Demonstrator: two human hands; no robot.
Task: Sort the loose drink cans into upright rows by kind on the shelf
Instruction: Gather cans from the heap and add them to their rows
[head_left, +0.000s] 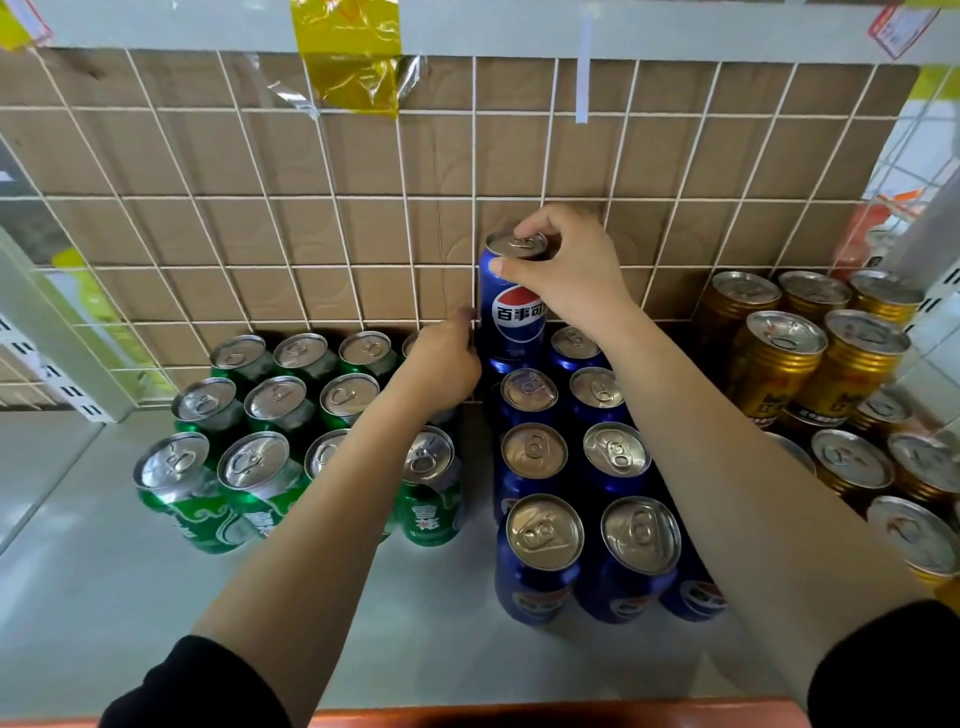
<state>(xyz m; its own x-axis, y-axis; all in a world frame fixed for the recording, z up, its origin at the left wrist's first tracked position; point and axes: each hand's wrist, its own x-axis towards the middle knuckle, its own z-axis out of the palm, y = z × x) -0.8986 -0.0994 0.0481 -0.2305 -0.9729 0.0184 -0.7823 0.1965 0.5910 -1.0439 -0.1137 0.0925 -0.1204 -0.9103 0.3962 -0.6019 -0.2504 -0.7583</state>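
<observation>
green cans (260, 415), blue cans (540, 530) — gold cans (810, 364)

Both forearms reach fwd toward 12 o'clock; R hand (566, 270) pinches blue can (511, 322) top w/ thumb + fingers, L hand (447, 358) curled at its 9, grip unclear.

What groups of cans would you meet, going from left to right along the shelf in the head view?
Green Sprite cans → blue Pepsi cans, one gripped at its top by the right hand → gold cans.
</observation>
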